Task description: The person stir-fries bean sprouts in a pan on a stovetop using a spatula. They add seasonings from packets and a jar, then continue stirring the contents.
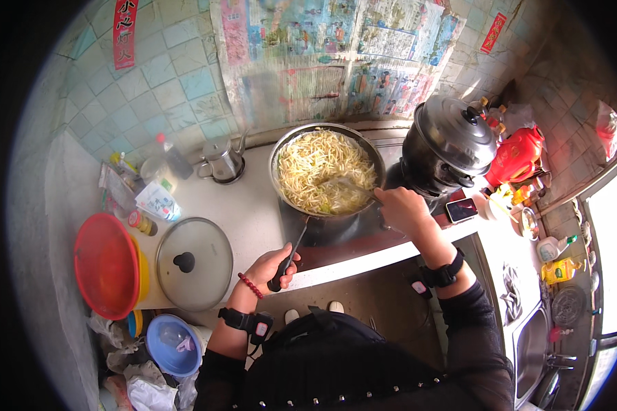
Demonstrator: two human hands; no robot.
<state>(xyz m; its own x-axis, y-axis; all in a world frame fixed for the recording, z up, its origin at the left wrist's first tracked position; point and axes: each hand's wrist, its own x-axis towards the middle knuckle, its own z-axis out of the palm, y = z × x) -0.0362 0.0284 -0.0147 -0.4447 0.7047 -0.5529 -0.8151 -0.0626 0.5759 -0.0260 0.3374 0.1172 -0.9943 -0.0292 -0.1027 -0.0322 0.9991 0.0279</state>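
Observation:
A large frying pan (274,181) sits on the dark glass cooktop (319,232), filled with pale bean sprouts (324,164) and a few green bits. My left hand (275,267) is closed around the pan's black handle (286,264). On the pan's right side, my right hand (403,208) grips a metal spatula (350,186), whose blade end lies among the sprouts and is partly hidden by them and by haze. Left of the pan, a glass lid (205,257) with a black knob lies on the white counter (249,213).
A large lidded steel pot (447,138) stands close right of the pan, with a phone (461,210) in front. A metal kettle (221,159), bottles and a red basin (107,266) are on the left. A sink (530,354) is at right; a blue bucket (174,345) stands below the counter.

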